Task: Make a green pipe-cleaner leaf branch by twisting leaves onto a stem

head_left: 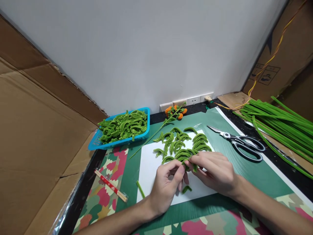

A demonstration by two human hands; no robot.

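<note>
My left hand (168, 182) and my right hand (215, 169) meet over a white sheet (149, 166). Their fingers pinch a short green pipe cleaner piece (186, 167) between them, mostly hidden by the fingertips. Just beyond the hands, several curved green pipe cleaner pieces (179, 147) lie in loose groups on the sheet. One bent piece (186, 189) rests below my fingers, and a straight green piece (140, 189) lies at the sheet's left edge.
A blue basket (148, 125) heaped with green pieces stands back left, beside an orange-flowered pipe cleaner stem (171, 117). Scissors (236, 140) lie right, near long green pipe cleaners (281, 124). Wrapped chopsticks (111, 186) lie left. Cardboard (36, 130) and a wall (156, 58) enclose the table.
</note>
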